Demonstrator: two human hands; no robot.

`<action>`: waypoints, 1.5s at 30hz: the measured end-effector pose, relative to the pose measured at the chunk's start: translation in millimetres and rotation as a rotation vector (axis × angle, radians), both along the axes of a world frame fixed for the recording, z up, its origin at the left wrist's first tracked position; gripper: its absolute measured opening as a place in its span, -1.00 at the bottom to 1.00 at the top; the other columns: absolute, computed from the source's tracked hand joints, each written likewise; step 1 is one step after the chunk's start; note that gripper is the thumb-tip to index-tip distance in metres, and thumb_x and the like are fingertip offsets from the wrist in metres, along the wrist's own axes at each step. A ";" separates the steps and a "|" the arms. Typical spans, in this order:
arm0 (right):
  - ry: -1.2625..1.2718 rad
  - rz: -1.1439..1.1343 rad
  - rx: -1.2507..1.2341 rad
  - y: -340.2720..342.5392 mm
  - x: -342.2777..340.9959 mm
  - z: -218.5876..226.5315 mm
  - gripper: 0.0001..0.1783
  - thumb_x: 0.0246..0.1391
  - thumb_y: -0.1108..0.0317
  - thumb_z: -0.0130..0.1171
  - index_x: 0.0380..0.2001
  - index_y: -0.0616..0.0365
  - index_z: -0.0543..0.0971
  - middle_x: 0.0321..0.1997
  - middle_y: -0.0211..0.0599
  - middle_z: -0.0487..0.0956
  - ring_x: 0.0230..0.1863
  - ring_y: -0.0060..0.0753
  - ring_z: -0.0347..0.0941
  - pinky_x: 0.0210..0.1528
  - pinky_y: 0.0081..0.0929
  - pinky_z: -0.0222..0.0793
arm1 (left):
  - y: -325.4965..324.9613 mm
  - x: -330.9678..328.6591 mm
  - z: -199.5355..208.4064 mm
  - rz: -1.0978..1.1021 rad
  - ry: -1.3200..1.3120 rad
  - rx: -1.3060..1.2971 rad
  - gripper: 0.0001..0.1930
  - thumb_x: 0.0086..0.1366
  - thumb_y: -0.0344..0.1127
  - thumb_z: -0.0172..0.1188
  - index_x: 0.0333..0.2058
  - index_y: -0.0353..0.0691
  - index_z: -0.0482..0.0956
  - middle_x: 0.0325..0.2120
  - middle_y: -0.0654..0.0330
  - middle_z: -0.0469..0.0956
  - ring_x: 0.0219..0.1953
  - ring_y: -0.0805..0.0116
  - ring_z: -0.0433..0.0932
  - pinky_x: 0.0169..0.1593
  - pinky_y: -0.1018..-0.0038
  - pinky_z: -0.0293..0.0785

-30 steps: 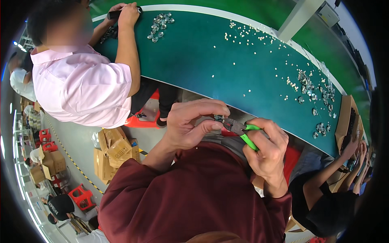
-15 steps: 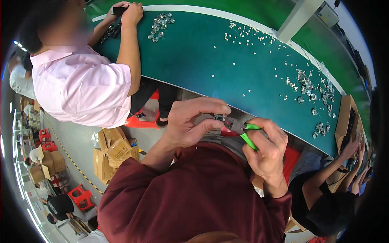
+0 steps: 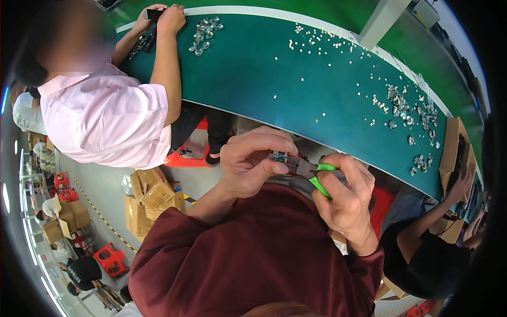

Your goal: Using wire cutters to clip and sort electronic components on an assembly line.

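My left hand [image 3: 251, 164] pinches a small clear, glassy piece [image 3: 279, 157] with dark metallic parts between thumb and fingers, over my lap at the table's near edge. Wrapped round a pair of pliers [image 3: 305, 168] with bright green handles is my right hand [image 3: 347, 196]. The pliers' grey jaws point left and meet the small piece, or lie right beside it; whether they grip it I cannot make out. My fingertips partly cover the piece.
Across the green table [image 3: 237, 68] lie scattered small cream-coloured bits [image 3: 322, 39] and clear faceted pieces [image 3: 401, 111]. Another clear cluster [image 3: 203, 37] is near a co-worker in a pink shirt [image 3: 105, 116]. A cardboard box [image 3: 450, 145] stands at the right end.
The pliers have turned a little and their handles have shifted slightly left. The small piece in my left hand has moved slightly left, with more of it showing.
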State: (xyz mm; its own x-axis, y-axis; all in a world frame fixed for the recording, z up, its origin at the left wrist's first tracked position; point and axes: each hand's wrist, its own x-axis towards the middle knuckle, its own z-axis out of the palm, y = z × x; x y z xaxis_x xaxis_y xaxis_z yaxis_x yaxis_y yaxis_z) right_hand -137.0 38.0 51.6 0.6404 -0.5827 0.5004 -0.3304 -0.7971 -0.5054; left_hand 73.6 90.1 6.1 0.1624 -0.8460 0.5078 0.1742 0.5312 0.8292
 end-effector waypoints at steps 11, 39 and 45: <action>-0.001 0.002 0.005 0.3 -2.1 -3.3 -0.75 -0.40 0.51 0.32 -0.47 0.18 0.63 -0.24 -0.23 0.57 -0.45 -0.29 0.52 -0.40 -0.37 0.37 | 0.0 9.6 6.5 0.011 -0.151 0.046 -0.71 0.17 -0.36 0.45 -0.20 -0.43 0.67 -0.31 -0.02 0.68 -0.25 0.21 0.68 -0.15 0.40 0.60; -0.007 0.008 0.063 -0.2 -0.9 -1.9 -0.74 -0.45 0.56 0.29 -0.49 0.24 0.61 -0.27 -0.19 0.59 -0.47 -0.24 0.51 -0.40 -0.37 0.40 | 1.1 13.5 3.7 -0.011 -0.123 0.075 -0.74 0.17 -0.43 0.43 -0.19 -0.44 0.67 -0.30 -0.02 0.69 -0.22 0.17 0.69 -0.11 0.37 0.61; -0.064 -0.003 0.118 -0.5 -7.2 -2.1 -0.79 -0.38 0.54 0.28 -0.50 0.24 0.60 -0.27 -0.20 0.60 -0.49 -0.30 0.49 -0.46 -0.40 0.37 | 0.6 17.5 -3.0 -0.012 -0.117 0.047 -0.76 0.17 -0.47 0.42 -0.20 -0.45 0.67 -0.28 -0.02 0.68 -0.23 0.20 0.69 -0.13 0.39 0.62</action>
State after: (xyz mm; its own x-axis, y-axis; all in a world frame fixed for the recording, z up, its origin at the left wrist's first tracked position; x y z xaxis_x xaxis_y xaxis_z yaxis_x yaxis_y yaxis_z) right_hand -144.2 37.5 49.5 0.6079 -0.6416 0.4678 -0.2967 -0.7300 -0.6157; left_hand 91.1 90.7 3.1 0.0938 -0.8711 0.4821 0.0813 0.4893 0.8683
